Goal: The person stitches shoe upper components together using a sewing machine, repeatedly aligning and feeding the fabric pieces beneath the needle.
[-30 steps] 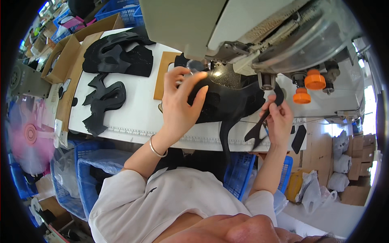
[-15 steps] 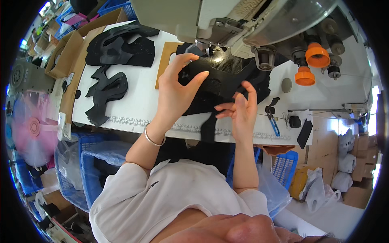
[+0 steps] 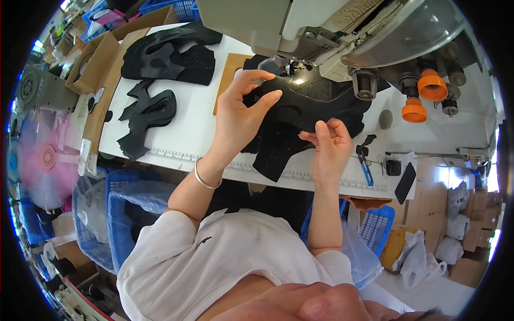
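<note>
Under the sewing machine head [image 3: 316, 45] lies a black fabric piece [image 3: 300, 115] with mesh panels, cut like a shoe upper, one strip hanging toward the table's front edge. My left hand [image 3: 235, 112], with a bangle at the wrist, is at the piece's left side near the needle area; thumb and forefinger are apart, forming a C. At its near right edge my right hand [image 3: 332, 150] pinches the black piece between thumb and fingers. More black cut pieces [image 3: 168, 56] lie to the left, with a curved one [image 3: 152, 115] nearer me.
Blue-handled snips [image 3: 365, 166] and a dark flat phone-like object [image 3: 405, 183] lie on the right of the white table [image 3: 187, 115]. Orange-capped knobs [image 3: 432, 85] hang from the machine. A pink fan [image 3: 47, 157] stands left. Blue crates [image 3: 122, 224] sit below.
My right hand has closed its loosely spread fingers onto the edge of the black piece. The piece's hanging strip has swung and widened. The whole view has shifted slightly.
</note>
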Motion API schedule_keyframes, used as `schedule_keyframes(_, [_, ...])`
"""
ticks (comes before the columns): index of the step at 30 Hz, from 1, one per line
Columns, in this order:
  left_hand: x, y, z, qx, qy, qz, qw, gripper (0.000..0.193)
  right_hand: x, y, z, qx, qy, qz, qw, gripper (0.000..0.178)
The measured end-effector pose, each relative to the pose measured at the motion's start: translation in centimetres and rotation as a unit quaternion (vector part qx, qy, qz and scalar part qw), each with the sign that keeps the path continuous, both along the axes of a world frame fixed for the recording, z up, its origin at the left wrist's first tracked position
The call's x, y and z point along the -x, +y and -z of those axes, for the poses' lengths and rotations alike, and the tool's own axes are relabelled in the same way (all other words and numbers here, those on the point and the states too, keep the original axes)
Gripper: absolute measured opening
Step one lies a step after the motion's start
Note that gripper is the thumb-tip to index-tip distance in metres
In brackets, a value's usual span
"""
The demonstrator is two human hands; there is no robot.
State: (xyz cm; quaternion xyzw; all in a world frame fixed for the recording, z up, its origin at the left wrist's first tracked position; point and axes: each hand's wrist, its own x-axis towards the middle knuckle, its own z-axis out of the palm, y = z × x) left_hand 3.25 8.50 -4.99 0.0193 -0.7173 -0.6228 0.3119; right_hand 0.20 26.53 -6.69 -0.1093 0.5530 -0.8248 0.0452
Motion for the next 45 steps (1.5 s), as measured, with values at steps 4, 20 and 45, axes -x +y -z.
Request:
schedule_keyframes(4, [0.1, 0.0, -0.1, -0.013, 0.003, 0.004, 1.000, 0.023, 0.2, 0.0, 0.0, -0.008, 0.021, 0.012, 1.000, 0.007])
schedule_keyframes(20, [-0.2, 0.7, -0.3, 0.022, 0.013, -0.037, 0.999, 0.022, 0.7, -0.1, -0.4, -0.062, 0.068, 0.059, 0.994, 0.030])
schedule_keyframes(45, [1.0, 4.7, -1.1, 0.763, 0.177, -0.217, 0.582, 0.036, 3.8, 2.0, -5.0, -0.266, 0.084, -0.049, 0.959, 0.018])
